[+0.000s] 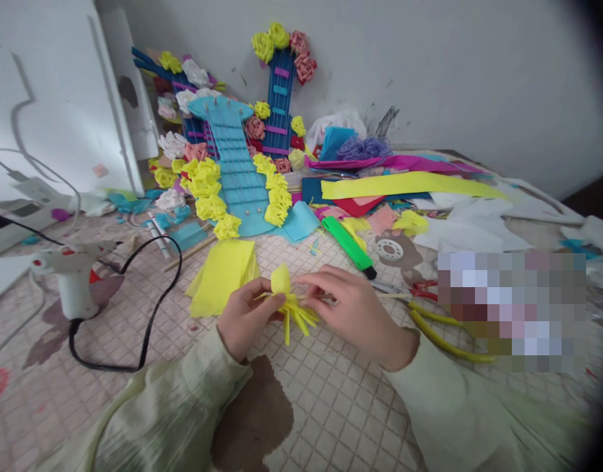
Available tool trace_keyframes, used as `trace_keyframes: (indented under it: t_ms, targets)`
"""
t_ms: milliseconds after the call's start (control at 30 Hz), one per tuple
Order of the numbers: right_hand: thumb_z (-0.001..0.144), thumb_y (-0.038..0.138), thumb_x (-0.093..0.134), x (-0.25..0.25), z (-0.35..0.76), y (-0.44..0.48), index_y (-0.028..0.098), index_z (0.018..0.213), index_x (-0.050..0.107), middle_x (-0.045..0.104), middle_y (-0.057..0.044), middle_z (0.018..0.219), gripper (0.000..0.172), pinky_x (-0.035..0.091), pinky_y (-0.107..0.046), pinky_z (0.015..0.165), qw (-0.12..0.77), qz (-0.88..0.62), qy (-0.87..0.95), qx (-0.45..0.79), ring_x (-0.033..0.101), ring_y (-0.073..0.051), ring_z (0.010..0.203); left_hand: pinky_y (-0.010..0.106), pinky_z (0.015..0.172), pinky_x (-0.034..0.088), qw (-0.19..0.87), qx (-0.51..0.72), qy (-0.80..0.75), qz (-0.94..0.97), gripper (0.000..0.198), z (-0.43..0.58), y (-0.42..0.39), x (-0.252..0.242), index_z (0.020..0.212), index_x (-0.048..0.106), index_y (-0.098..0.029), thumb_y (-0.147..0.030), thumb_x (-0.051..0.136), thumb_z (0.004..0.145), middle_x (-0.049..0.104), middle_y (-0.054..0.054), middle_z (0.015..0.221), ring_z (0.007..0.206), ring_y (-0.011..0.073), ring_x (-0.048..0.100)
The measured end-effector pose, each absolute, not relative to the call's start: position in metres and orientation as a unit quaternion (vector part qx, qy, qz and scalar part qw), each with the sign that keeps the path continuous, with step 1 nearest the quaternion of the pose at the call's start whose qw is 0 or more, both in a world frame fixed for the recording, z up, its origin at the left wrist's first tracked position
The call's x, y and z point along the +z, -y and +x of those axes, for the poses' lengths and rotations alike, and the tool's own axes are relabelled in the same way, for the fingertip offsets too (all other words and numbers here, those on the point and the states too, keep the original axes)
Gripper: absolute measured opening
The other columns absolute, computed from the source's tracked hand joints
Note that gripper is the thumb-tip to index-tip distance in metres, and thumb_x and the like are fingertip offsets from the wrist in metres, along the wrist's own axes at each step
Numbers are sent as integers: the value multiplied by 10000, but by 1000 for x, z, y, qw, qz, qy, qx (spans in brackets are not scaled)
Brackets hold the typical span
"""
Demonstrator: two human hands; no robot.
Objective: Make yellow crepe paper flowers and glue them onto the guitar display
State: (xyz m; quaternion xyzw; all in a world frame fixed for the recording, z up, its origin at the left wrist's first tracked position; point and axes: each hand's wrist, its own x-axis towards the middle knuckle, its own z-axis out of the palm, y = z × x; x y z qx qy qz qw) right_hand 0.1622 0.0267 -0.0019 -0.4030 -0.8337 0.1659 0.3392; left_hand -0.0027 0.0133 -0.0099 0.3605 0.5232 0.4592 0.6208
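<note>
Between my two hands is a yellow paper flower [301, 317], its narrow strips fanned out downward and one broader petal standing up. My left hand [250, 316] pinches it from the left, thumb and fingers closed on the paper. From the other side, my right hand [353, 308] is closed with its fingertips at the flower's edge, gripping a thin wooden stick [392, 295] that points out to the right. Whether the stick's tip touches the paper is hidden by the fingers. A stack of yellow paper sheets [223, 272] lies just beyond my left hand.
A white glue gun [75, 282] with a black cable stands at left. Beyond my right hand lie a green utility knife [348, 248], a white tape ring [389, 249] and yellow-handled pliers [449, 337]. Blue guitar-like pieces [240, 164] trimmed with paper flowers lean at the back.
</note>
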Motion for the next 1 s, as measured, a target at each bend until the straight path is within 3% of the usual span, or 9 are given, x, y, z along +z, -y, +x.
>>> trace_keyframes:
  t_ms: [100,267,533,700,833,1000]
  targets:
    - [749,134,593,8,174,-34,200,856,641,640,-18,807,135,467,-270,653,308,-415,837,178,583,-144,729,236,558,501,621,493,-509,336,195,-5,-16,-9,703,586,-124,-210,682,556,593,-8,681,659,133,588]
    - [755,201,613,27,188,-41,179,796,659,674,-20,800,65,476,-250,624,337,-436,814,184,604,-135,701,255,597,496,640,483,-486,347,162,-8,-16,-11,740,607,-134,-219,635,605,610,5,728,691,142,587]
    - [729,218,638,12,171,-30,173,926,641,685,-15,798,202,503,-209,597,352,-409,786,302,614,-107,669,227,540,451,624,437,-451,465,194,-1,-7,-8,788,570,-134,-257,623,647,597,7,669,596,122,558]
    - [713,196,647,6,170,-30,176,916,650,684,-2,720,204,498,-213,582,341,-427,779,306,613,-106,626,243,638,477,573,446,-445,524,218,0,-6,-9,831,594,-121,-294,588,699,640,50,758,698,143,595]
    - [733,221,636,8,169,-30,177,920,653,680,-19,790,193,483,-212,560,340,-421,789,292,600,-109,650,247,687,480,518,451,-484,542,214,-3,-8,-11,826,630,-108,-262,610,680,658,70,814,765,158,602]
    - [804,240,555,10,169,-29,174,946,647,663,-41,885,182,480,-231,587,345,-399,801,285,600,-128,739,251,673,490,573,453,-461,504,290,-4,-7,-9,932,569,-111,-255,605,683,680,58,783,745,160,632]
